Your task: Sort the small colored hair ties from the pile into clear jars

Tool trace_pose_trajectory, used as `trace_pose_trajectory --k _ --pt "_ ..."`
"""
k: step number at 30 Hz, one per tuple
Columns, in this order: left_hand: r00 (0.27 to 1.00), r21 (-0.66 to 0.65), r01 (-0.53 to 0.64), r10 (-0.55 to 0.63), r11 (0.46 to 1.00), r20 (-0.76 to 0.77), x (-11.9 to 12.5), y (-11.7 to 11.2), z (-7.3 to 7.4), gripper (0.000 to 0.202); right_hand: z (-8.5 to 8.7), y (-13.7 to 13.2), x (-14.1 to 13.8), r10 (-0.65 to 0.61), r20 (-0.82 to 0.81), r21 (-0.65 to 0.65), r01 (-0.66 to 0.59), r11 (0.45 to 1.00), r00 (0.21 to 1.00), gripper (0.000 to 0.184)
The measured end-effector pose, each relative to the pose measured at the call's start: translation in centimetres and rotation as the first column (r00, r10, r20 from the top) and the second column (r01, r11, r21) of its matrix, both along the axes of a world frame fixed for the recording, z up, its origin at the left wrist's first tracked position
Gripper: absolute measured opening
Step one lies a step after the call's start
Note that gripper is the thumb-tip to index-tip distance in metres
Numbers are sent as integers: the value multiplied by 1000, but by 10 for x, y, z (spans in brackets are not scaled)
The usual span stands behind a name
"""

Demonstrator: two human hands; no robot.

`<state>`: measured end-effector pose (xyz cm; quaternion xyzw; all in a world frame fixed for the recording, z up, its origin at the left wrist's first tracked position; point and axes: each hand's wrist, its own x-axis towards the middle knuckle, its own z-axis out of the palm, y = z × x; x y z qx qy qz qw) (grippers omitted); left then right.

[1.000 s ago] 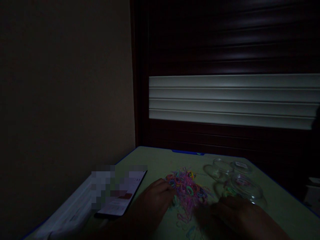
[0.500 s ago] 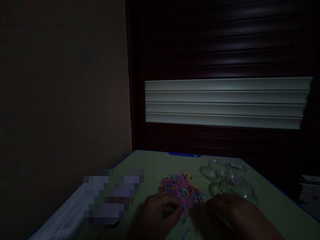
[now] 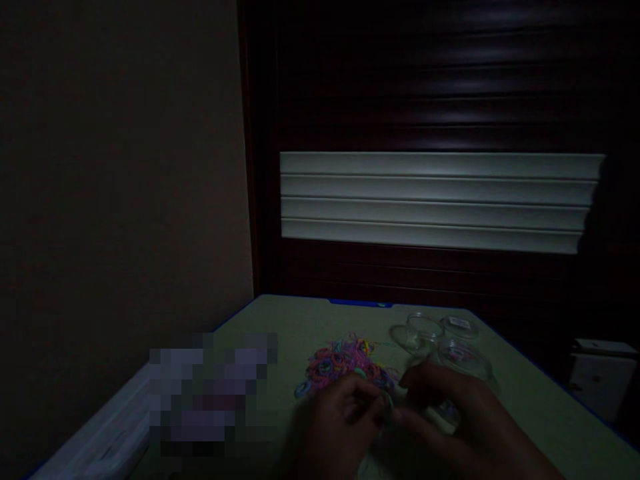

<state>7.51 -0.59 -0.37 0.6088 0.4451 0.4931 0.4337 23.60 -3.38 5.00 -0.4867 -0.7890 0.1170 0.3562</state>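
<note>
Coloured bands (image 3: 345,363) now pinched between both hands (image 3: 345,417), risen together from the table.

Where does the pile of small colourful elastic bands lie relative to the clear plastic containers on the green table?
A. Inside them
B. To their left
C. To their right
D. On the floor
B: the pile of small colourful elastic bands lies on the green table, left of the clear plastic containers.
</note>
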Motion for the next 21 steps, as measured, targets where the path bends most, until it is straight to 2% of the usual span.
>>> trace_pose_trajectory --k 8,15,21 --pt "997 54 50 -47 997 -61 1 -6 5 4 -9 5 0 70 -5 -22 -70 997 998 6" --pt "992 126 62 -47 990 -118 2 -12 6 5 -7 7 2 84 30 -79 -81 994 996 16" --pt "992 143 52 -35 988 -119 1 -9 2 6 -11 13 9 89 92 48 -94 994 992 19"
